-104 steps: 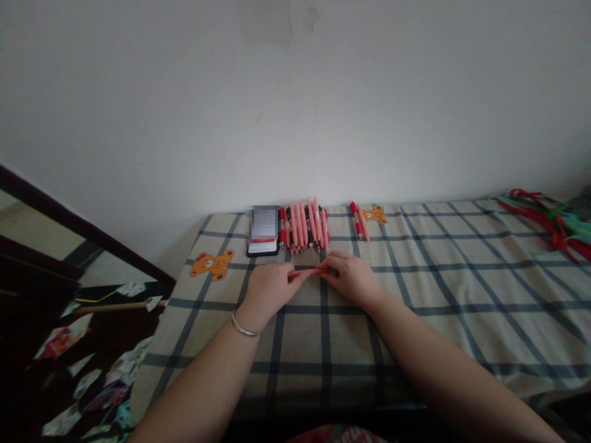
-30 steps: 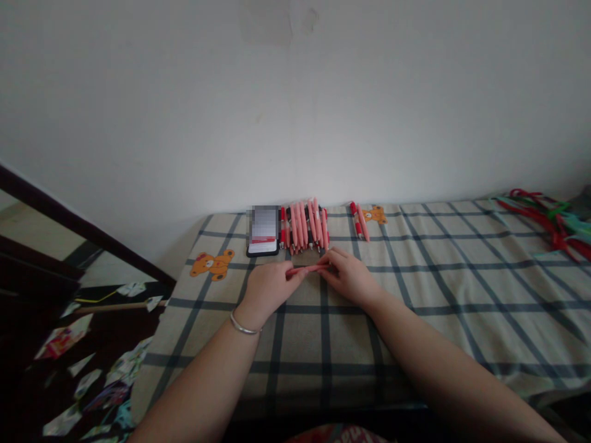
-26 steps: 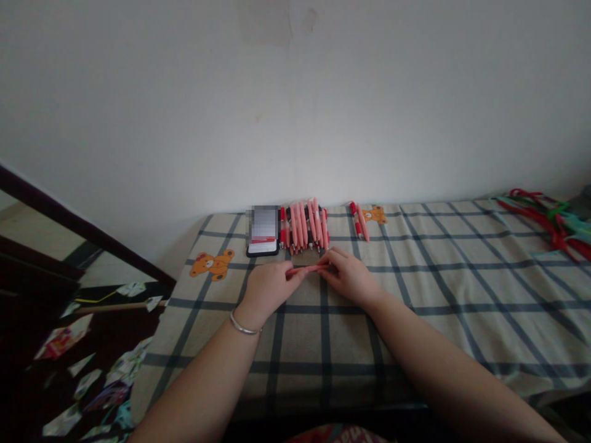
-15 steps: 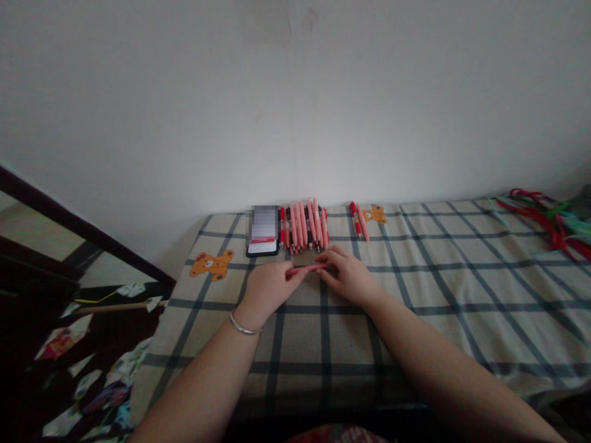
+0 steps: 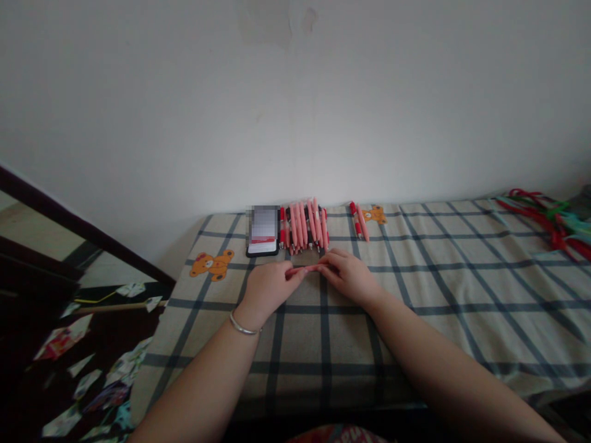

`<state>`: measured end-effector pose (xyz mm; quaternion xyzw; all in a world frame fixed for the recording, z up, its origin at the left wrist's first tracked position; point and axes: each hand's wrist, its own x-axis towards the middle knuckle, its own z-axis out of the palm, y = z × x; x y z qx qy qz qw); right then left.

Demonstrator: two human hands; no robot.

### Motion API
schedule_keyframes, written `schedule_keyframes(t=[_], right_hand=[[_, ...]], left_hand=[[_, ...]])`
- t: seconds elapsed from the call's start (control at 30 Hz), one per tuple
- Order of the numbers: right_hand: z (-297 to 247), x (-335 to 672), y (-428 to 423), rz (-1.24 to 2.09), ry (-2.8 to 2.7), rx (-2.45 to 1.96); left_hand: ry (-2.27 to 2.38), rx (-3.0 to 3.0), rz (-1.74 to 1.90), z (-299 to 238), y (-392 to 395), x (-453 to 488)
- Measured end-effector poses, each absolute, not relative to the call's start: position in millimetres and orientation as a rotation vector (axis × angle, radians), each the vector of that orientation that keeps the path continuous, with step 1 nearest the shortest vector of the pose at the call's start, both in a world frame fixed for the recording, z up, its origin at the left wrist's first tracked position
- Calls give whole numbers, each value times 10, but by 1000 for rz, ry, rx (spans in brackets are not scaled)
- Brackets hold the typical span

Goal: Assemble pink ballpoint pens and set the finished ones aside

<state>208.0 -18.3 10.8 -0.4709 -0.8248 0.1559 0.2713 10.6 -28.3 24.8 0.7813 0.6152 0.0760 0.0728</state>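
A slim pink pen (image 5: 311,269) lies level between my two hands, just above the checked cloth. My left hand (image 5: 271,284), with a silver bangle at the wrist, is closed around its left end. The fingers of my right hand (image 5: 348,277) pinch its right end and hide the tip. Just beyond my hands lies a pile of pink pens (image 5: 302,224), with red and black parts showing among them. Farther right, a red pen (image 5: 355,220) and another pink pen (image 5: 363,223) lie side by side.
A phone (image 5: 263,247) with a lit screen lies left of the pile. The checked tablecloth (image 5: 300,335) covers the table, which meets a white wall (image 5: 295,123). Red and green ribbons (image 5: 530,212) lie at the far right. Scraps (image 5: 87,381) litter the space off the left edge.
My right-hand fingers have closed in on the right end of the pen, covering more of it. My left hand stays in place, and the pile and phone have not moved.
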Motion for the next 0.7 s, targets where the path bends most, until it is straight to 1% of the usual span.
schedule_keyframes(t=[0.7], right_hand=[[116,2078,-212,416,-2170,-1171]], left_hand=[[1845,2354,259,221,-272,87]])
